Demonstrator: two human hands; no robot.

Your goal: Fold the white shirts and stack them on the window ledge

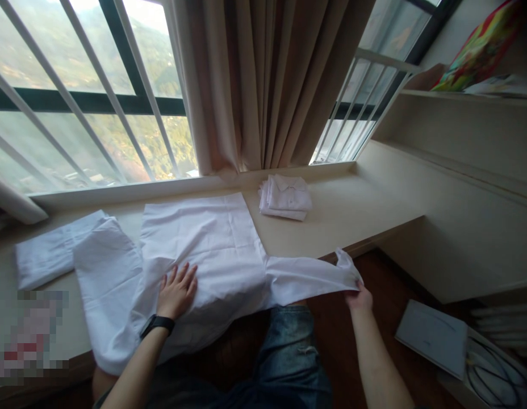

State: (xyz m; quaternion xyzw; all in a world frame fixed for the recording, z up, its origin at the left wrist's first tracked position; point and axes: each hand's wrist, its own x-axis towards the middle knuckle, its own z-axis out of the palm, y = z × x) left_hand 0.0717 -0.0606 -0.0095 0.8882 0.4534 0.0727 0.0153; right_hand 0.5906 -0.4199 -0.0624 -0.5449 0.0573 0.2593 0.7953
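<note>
Right hand [359,297] pinches sleeve [308,276]; left hand [177,291] flattens shirt [204,244]

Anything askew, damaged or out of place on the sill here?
Nothing damaged or spilled. The white shirt lies rumpled, its lower edge hanging off the ledge; the left hand presses it flat while the right hand holds its sleeve out past the edge.

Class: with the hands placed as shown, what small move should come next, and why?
Probably swing the sleeve inward over the shirt. The right hand pinches the cuff out past the table edge, while the left hand lies flat on the shirt's body, pinning it.
</note>
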